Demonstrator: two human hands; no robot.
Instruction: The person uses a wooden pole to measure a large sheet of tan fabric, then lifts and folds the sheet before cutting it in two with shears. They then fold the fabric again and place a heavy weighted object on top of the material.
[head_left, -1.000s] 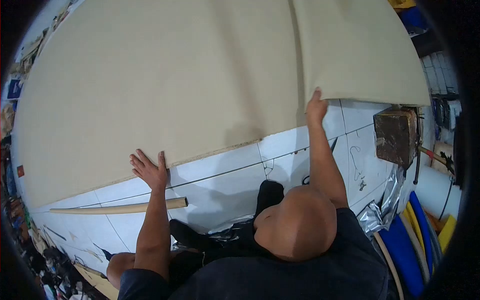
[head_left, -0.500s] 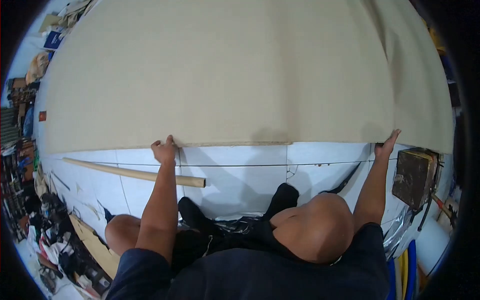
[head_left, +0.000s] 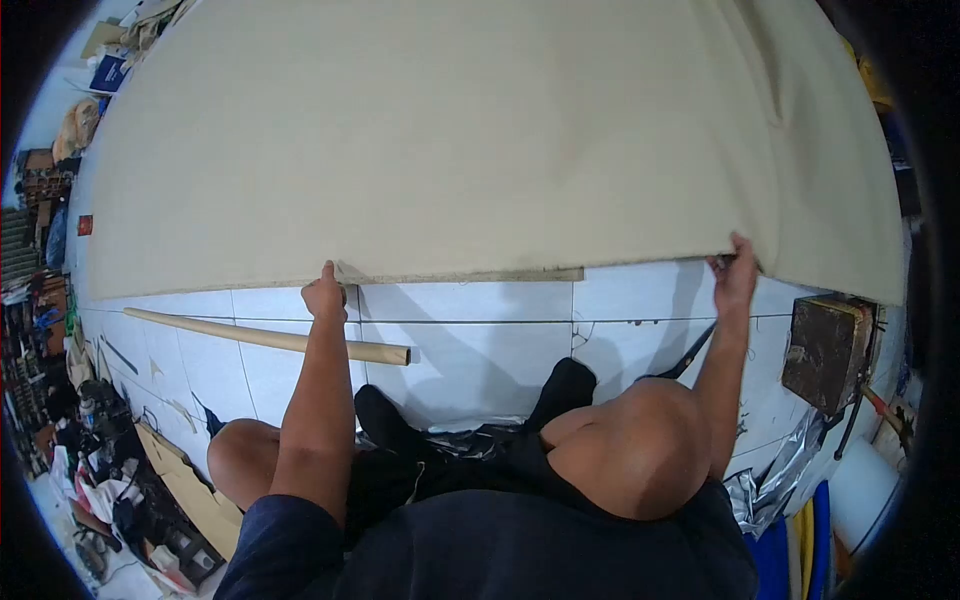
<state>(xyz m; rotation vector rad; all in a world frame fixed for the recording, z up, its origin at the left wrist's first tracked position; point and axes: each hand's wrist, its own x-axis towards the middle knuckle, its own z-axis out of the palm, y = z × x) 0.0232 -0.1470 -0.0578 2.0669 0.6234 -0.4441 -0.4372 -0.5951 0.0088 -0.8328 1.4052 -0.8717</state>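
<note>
A large beige fabric sheet (head_left: 450,140) spreads over the floor in front of me. My left hand (head_left: 326,294) is closed on its near edge, thumb on top and the other fingers mostly hidden beneath. Further right, my right hand (head_left: 737,278) pinches the same edge and holds it a little raised. Between the hands, a strip of a lower layer (head_left: 520,275) shows under the edge. Soft creases run through the sheet beyond my right hand.
A long cardboard tube (head_left: 270,340) lies on the white tiled floor (head_left: 460,350) by my left forearm. A worn brown box (head_left: 828,352) stands at the right, with crumpled silver foil (head_left: 775,480) below it. Mixed clutter (head_left: 100,470) lines the left side.
My right hand has moved left and away from me, going from flat on the fabric to gripping its edge. The middle fold has smoothed out. My left hand has closed on the edge.
</note>
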